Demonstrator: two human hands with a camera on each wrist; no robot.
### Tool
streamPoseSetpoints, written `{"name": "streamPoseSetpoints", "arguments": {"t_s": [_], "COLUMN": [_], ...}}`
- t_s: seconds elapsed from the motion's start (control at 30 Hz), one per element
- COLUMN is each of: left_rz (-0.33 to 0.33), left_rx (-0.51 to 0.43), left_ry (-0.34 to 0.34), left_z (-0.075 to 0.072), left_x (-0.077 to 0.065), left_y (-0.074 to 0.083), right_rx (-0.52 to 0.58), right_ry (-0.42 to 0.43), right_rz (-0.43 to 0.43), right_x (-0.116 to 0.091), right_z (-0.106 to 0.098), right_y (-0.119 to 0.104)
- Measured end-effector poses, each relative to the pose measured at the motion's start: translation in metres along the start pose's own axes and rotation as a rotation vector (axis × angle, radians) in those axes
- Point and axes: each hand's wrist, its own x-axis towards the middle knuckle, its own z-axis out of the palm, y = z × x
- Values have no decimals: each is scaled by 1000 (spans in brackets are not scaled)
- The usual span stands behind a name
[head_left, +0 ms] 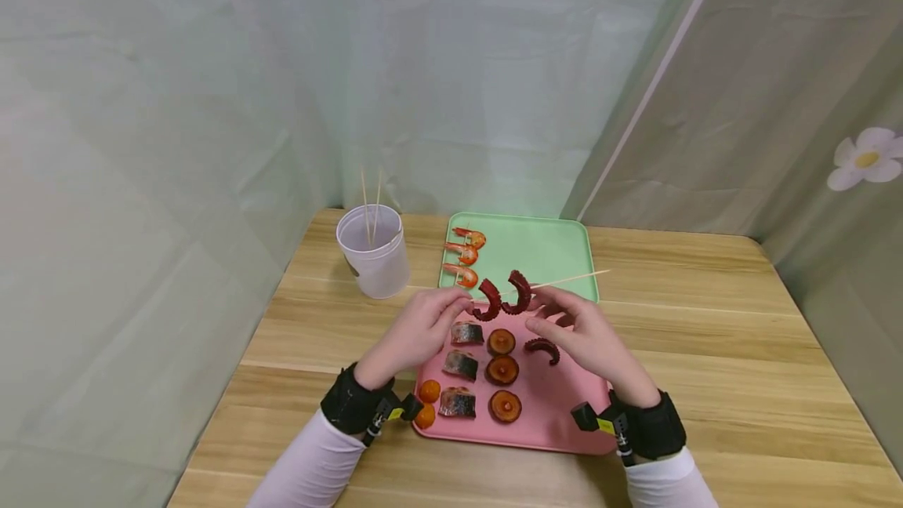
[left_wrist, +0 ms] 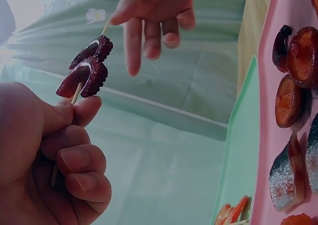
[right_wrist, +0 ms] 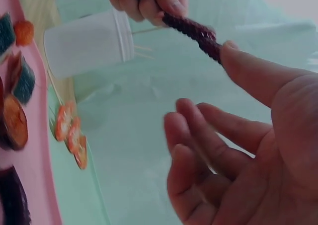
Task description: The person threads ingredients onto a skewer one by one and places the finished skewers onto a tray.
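My left hand (head_left: 420, 329) pinches a thin wooden skewer (head_left: 574, 278) between thumb and forefinger, above the pink tray. Threaded side by side on it are two dark red, curved octopus tentacle pieces (left_wrist: 83, 78), close to the left fingertips. At the other side of the pieces is my right hand (head_left: 591, 337), its fingers apart and loosely bent. In the right wrist view its thumb (right_wrist: 248, 68) meets or nearly meets the end of a piece; contact is unclear. A third tentacle piece (head_left: 543, 349) lies on the pink tray (head_left: 557, 422) below the right hand.
Several fish pieces (head_left: 460, 365), mushroom caps (head_left: 502, 371) and orange balls (head_left: 426, 415) lie on the pink tray. Behind it, a green tray (head_left: 539, 245) bears skewered shrimp (head_left: 462, 252). A white bucket (head_left: 381, 265) with skewers stands at the back left of the wooden table (head_left: 712, 351).
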Motion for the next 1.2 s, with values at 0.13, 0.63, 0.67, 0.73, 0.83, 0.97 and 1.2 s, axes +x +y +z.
{"name": "streamPoseSetpoints", "arguments": {"t_s": [0.13, 0.63, 0.67, 0.73, 0.83, 0.97, 1.2], "left_rz": [6, 21, 20, 19, 22, 24, 18], "left_rx": [-4, 5, 4, 5, 4, -1, 1], "left_ry": [10, 23, 21, 18, 18, 21, 23], "left_z": [-2, -4, -4, -4, -5, -5, -5], "left_x": [0, 0, 0, -1, -1, 0, 0], "left_y": [-1, -2, -2, -2, -2, -1, -1], "right_rx": [-59, -368, -365, -360, -362, -367, -371], "right_ry": [-28, -175, -185, -196, -215, -231, -228], "right_rz": [-4, 195, 199, 209, 221, 253, 266], "right_x": [-1, -1, -1, -1, -1, 0, 1], "right_z": [-9, -14, -13, -11, -7, -3, 4], "right_y": [5, 26, 27, 29, 30, 32, 37]}}
